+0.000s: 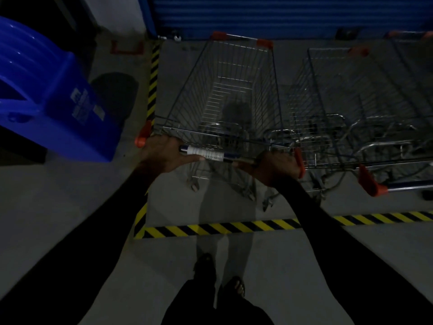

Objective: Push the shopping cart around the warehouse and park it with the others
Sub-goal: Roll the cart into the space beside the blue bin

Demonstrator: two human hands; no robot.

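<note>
An empty wire shopping cart [234, 85] with orange corner caps stands in front of me, inside a bay marked with yellow-black floor tape [210, 228]. My left hand [164, 153] and my right hand [278, 167] both grip its blue handle bar [210, 154], one at each end. The cart's nose points at a blue roller shutter [257, 15]. Directly to its right stand other parked wire carts [346, 109], nested together, with an orange-capped handle [375, 184] close to my right wrist.
A large blue plastic bin [51, 95] lies tipped at the left, outside the taped line. A vertical hazard stripe [153, 80] marks the bay's left edge. Grey concrete floor [70, 207] lies around me, and my feet [220, 277] stand just behind the tape.
</note>
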